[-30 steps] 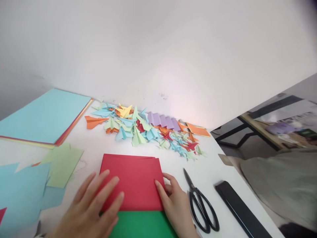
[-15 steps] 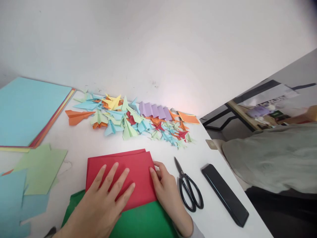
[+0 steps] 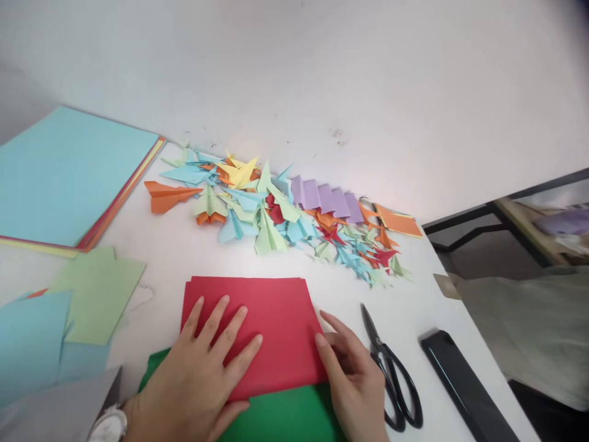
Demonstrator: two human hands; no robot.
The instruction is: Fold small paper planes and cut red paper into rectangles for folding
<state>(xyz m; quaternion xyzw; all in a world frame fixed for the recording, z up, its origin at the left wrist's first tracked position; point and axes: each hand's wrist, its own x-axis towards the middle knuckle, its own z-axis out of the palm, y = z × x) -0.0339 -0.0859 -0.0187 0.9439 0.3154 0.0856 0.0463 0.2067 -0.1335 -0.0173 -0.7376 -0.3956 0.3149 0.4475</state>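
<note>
A red folded paper [image 3: 285, 331] lies on the table in front of me, its layers slightly offset at the top left corner. My left hand [image 3: 197, 368] rests flat on its left part with fingers spread. At the right edge my right hand [image 3: 356, 380] holds the red paper, thumb on top and the other fingers curled at the side. Beneath the red paper and my hands is a green sheet [image 3: 285, 417], partly hidden. Black-handled scissors [image 3: 389, 362] lie just right of my right hand, their handles partly behind it.
Small folded paper planes [image 3: 271, 227] lie along the wall, with a pleated purple paper [image 3: 326, 199] among them. Large coloured sheets [image 3: 78, 178] and green paper pieces [image 3: 101, 301] are at the left. A long black object [image 3: 464, 380] lies near the table's right edge.
My left hand has settled flat farther onto the red paper. The red paper tilted, then turned back nearly straight. My right hand stays at its right edge. The camera view has shifted.
</note>
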